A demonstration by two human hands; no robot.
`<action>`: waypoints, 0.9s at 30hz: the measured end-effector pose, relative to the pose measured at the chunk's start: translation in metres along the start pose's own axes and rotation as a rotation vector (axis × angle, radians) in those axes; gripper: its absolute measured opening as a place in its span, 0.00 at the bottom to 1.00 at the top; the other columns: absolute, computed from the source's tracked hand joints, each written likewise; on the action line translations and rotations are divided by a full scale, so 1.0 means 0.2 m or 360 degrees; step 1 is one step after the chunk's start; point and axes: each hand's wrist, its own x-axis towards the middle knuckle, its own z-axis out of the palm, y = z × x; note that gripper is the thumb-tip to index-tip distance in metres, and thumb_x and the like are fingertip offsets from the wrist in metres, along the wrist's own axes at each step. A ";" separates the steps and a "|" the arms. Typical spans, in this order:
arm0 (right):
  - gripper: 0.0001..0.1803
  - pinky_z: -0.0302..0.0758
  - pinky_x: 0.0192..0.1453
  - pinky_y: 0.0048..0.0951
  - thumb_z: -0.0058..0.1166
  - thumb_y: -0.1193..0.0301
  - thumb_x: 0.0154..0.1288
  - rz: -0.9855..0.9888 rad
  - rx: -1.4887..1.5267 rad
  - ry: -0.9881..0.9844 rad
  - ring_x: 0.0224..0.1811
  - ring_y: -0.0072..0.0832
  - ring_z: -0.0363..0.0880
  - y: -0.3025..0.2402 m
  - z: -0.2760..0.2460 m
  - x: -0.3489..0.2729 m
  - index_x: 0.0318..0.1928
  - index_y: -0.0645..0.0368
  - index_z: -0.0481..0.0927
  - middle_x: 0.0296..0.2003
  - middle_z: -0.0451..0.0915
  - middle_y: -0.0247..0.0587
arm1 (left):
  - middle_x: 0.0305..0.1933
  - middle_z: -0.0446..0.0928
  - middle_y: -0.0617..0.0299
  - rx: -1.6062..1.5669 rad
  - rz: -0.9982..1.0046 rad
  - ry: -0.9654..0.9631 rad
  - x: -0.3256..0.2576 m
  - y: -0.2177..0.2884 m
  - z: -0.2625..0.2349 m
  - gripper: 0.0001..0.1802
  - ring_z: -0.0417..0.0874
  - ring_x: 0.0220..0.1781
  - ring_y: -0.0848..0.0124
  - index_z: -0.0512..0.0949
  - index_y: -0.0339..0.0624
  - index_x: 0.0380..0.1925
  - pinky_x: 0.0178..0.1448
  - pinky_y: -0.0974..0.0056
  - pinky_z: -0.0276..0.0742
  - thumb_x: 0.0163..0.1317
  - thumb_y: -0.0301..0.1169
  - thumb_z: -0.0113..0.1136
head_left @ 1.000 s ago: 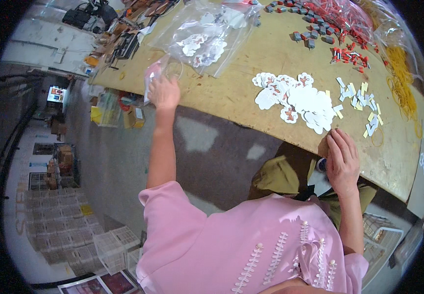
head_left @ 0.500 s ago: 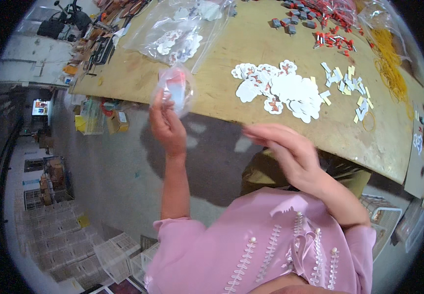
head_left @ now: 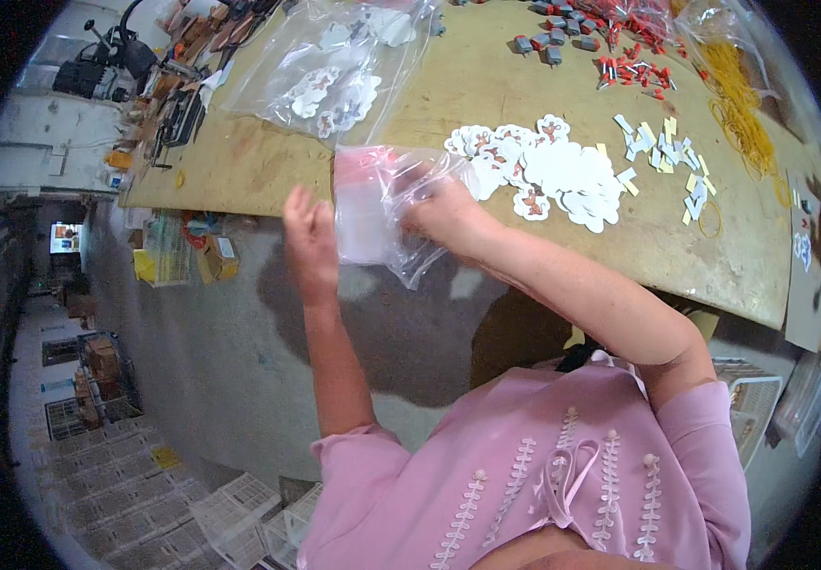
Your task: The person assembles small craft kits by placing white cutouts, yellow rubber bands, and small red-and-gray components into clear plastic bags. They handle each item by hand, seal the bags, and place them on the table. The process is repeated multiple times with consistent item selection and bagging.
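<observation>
A clear plastic bag [head_left: 415,256] with a flat stack of small red-topped clear bags [head_left: 361,214] is at the table's near edge. My right hand [head_left: 443,211] grips the crinkled plastic on its right side; some fingers are hidden by film and glare. Just left of the stack is my left hand [head_left: 311,237], blurred, its fingers pointing up and slightly apart with nothing visible in them. Beyond my right hand lies a pile of white flower-shaped cards [head_left: 562,180], some printed with a brown figure.
A large clear bag [head_left: 334,71] of similar cards lies farther back. To the right are small white and yellow strips [head_left: 657,147], red-ended pieces [head_left: 633,71], grey blocks [head_left: 553,43] and yellow rubber bands [head_left: 743,104]. Tools [head_left: 178,119] crowd the far left table edge.
The bag was bunched up in my left hand; now it is spread out and my right hand holds it. My right hand has moved left and forward to it. The left hand has come off it.
</observation>
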 end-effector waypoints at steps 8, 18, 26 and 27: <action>0.19 0.80 0.43 0.31 0.68 0.73 0.69 0.0166 0.0052 -0.0179 0.41 0.28 0.84 0.01 -0.04 0.05 0.57 0.64 0.81 0.40 0.86 0.40 | 0.51 0.87 0.61 -0.0930 -0.0337 -0.0321 -0.03 -0.06 0.04 0.15 0.86 0.52 0.76 0.82 0.36 0.60 0.57 0.64 0.82 0.77 0.29 0.63; 0.30 0.83 0.60 0.37 0.76 0.68 0.61 -0.0337 0.0120 -0.0190 0.53 0.35 0.86 -0.03 -0.02 -0.12 0.60 0.67 0.79 0.49 0.87 0.49 | 0.51 0.86 0.65 -0.1491 -0.0332 -0.0179 -0.26 0.09 0.02 0.05 0.85 0.55 0.71 0.84 0.45 0.48 0.66 0.61 0.78 0.75 0.28 0.65; 0.34 0.83 0.58 0.39 0.80 0.63 0.59 -0.0260 -0.0036 -0.0360 0.53 0.35 0.86 -0.03 -0.06 -0.18 0.60 0.69 0.79 0.50 0.87 0.49 | 0.59 0.82 0.55 -0.1802 -0.0565 -0.0302 -0.30 0.14 0.01 0.17 0.82 0.64 0.58 0.80 0.41 0.54 0.74 0.49 0.73 0.66 0.33 0.61; 0.34 0.84 0.57 0.38 0.80 0.63 0.59 -0.0319 -0.0141 -0.0308 0.52 0.34 0.86 -0.04 -0.07 -0.19 0.59 0.69 0.79 0.50 0.87 0.49 | 0.59 0.82 0.55 -0.1747 -0.0651 -0.0284 -0.31 0.16 0.01 0.18 0.83 0.64 0.59 0.80 0.41 0.53 0.73 0.50 0.74 0.65 0.34 0.60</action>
